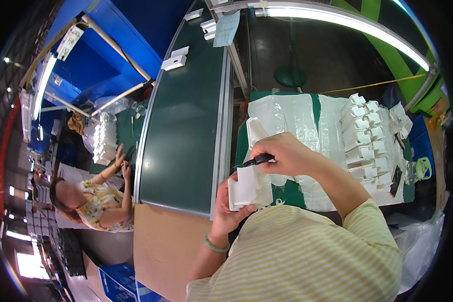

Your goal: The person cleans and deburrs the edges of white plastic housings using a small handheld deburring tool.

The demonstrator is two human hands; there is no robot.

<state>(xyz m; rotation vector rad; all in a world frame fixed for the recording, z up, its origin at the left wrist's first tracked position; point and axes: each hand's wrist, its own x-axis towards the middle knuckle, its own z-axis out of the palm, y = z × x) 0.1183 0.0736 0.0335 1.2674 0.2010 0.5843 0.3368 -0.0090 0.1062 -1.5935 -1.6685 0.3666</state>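
Note:
My left hand [225, 209] is wrapped round a white moulded plastic part [246, 187], tilted up in front of my body. Fingers of my right hand [284, 153] are closed round a slim black-handled trimming knife [259, 159]. Its thin dark tip points left, close to the part's upper edge; I cannot tell whether it touches. Just beyond my right hand rises a white rounded piece [255, 131]; whether it belongs to the held part is hidden.
Rows of similar white parts [360, 133] stand on the right of the plastic-covered bench [292, 116]. Left of it runs a dark green conveyor [186, 136] carrying a few white parts [175, 61]. A co-worker [105, 201] works across the conveyor. A lamp [337, 20] spans overhead.

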